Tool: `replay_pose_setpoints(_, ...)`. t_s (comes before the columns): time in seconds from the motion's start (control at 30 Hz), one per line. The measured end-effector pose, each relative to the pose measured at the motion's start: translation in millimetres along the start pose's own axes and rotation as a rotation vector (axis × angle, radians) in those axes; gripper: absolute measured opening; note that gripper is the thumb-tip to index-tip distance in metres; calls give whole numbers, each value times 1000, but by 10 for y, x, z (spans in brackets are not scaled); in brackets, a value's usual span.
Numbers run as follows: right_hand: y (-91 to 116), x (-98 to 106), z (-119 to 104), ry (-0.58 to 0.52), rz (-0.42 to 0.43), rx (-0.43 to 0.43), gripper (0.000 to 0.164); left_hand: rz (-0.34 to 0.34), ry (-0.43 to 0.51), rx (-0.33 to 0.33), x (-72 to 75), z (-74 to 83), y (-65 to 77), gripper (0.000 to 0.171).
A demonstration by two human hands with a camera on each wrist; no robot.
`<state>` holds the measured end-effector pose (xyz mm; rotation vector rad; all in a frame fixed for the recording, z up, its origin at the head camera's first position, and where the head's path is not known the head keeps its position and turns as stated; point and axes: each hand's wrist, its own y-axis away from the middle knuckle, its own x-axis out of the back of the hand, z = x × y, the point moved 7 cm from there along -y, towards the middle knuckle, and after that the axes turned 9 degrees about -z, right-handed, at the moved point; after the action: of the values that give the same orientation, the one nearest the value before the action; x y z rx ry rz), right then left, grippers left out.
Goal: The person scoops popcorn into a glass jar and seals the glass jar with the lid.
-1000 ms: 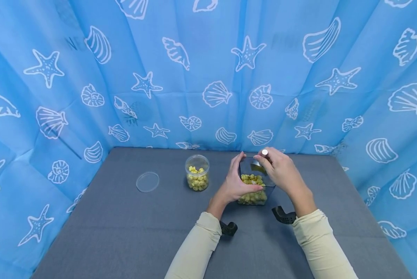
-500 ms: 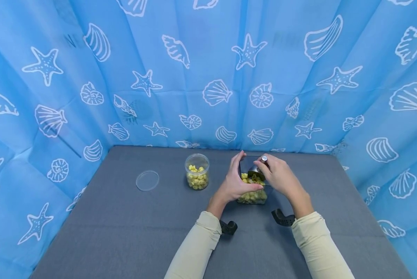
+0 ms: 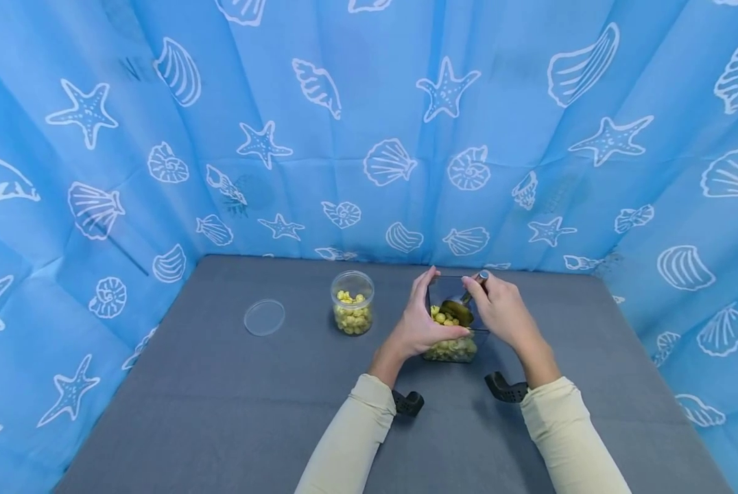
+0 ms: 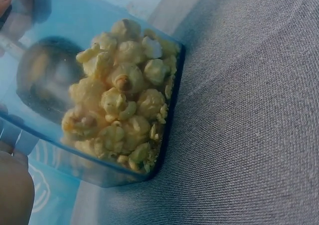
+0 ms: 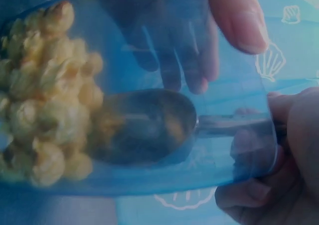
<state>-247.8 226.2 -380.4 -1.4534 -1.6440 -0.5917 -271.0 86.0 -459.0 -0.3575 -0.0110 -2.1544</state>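
My left hand (image 3: 421, 324) grips a clear square-sided container (image 3: 448, 283), thumb along the near rim and fingers around the left side. Yellow popcorn (image 4: 117, 98) fills its lower part, as the left wrist view shows. A metal scoop (image 3: 457, 312) is tilted inside the container, its bowl down against the popcorn. My right hand (image 3: 506, 312) holds the scoop by its handle at the container's right rim. Through the clear wall in the right wrist view, the scoop bowl (image 5: 149, 128) touches the popcorn; how much it carries cannot be made out.
Left of the container stands a round clear jar (image 3: 352, 276), open at the top and partly filled with popcorn. A clear round lid (image 3: 264, 318) lies flat farther left on the grey cloth-covered table (image 3: 221, 412). A blue shell-patterned curtain (image 3: 344, 103) hangs behind.
The scoop has gone down from above into the popcorn, and its handle now leans to the right. My right hand has shifted slightly right; my left hand keeps its grip on the container.
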Motion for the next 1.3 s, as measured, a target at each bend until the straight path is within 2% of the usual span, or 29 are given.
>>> replay_pose_setpoints(0.27, -33, 43, 114, -57, -29, -165, 58, -12, -16, -22, -17, 38, -10, 119)
replay_pose_setpoints(0.57, 3, 41, 178, -87, -74, -230, 66, -10, 2, 6, -69, 17, -9, 119)
replay_pose_setpoints(0.77, 68, 63, 274, -128, -39, -301, 66, -29, -2, -4, -137, 17, -45, 119)
replay_pose_setpoints(0.97, 8, 21, 263, -135, -78, -292, 65, -1, -12, 0, -89, -7, -32, 119)
replay_pose_setpoints(1.3, -83, -17, 291, -252, -43, -341, 63, 23, -25, -9, -1, -18, -2, 120)
